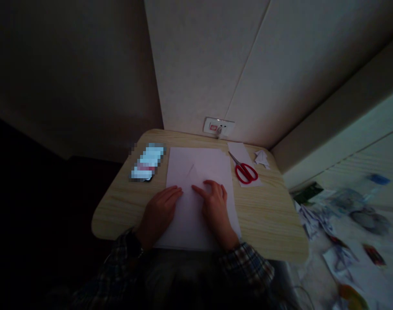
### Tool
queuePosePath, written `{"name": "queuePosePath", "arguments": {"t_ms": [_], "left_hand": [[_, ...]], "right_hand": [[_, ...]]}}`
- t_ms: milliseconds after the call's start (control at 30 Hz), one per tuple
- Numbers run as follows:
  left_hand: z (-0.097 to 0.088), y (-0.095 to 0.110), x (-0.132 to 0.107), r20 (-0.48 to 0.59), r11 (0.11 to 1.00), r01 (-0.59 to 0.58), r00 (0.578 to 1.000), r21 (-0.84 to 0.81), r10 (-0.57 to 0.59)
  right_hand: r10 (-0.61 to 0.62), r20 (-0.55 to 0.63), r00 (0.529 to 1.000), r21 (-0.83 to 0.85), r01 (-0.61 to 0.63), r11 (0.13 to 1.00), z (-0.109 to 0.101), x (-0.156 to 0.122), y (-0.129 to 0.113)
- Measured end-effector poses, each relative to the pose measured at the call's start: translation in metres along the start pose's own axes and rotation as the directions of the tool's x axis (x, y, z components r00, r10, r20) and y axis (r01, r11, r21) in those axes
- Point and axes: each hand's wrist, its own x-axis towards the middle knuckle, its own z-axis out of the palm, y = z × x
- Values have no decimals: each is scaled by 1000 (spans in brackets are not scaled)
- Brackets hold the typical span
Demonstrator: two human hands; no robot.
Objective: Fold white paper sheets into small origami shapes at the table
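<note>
White sheets of paper [199,234] lie in the middle of the small wooden table. On them, between and beyond my hands, is what looks like a smaller white folded piece of paper [198,174]; its outline barely stands out in the dim light. My left hand [160,211] rests at the left edge of the sheets, fingers stretched out side by side. My right hand [215,204] lies on the paper, index finger pointing left and the other fingers apart, touching the surface. Red-handled scissors [244,172] lie right of the sheets.
A lit phone [148,161] lies on the left of the table [270,224]. Under the scissors is a white paper strip [238,150], beside a small folded paper piece [261,159]. A wall socket [218,127] sits behind. Crumpled papers [315,219] and bags lie at right, below.
</note>
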Motion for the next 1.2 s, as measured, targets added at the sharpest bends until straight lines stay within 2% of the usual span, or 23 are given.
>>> {"name": "queuePosePath", "arguments": {"t_ms": [167, 367, 600, 733, 1000, 1100, 1200], "left_hand": [[-1, 2, 2, -23, 1000, 20, 1000, 6, -19], [0, 1, 1, -46, 1000, -1, 999, 9, 1], [-1, 2, 3, -24, 1000, 3, 1000, 18, -3], [-1, 3, 3, 3, 999, 18, 1000, 26, -19], [3, 3, 5, 33, 997, 16, 999, 74, -18], [3, 4, 7, 31, 997, 20, 999, 68, -22], [3, 5, 9, 21, 998, 30, 999, 60, -32]], "right_hand": [[-86, 36, 996, 34, 85, 996, 2, 1, -9], [-20, 27, 999, 19, 20, 1000, 1, 2, -6], [-74, 38, 997, 45, 72, 996, 4, 0, -13], [-7, -7, 1000, 22, 7, 1000, 0, 1, 3], [144, -148, 978, -27, -150, 988, -15, 10, 58], [165, -168, 972, -49, -175, 983, -17, 13, 63], [156, -183, 971, -67, -170, 983, -13, 14, 57]]}}
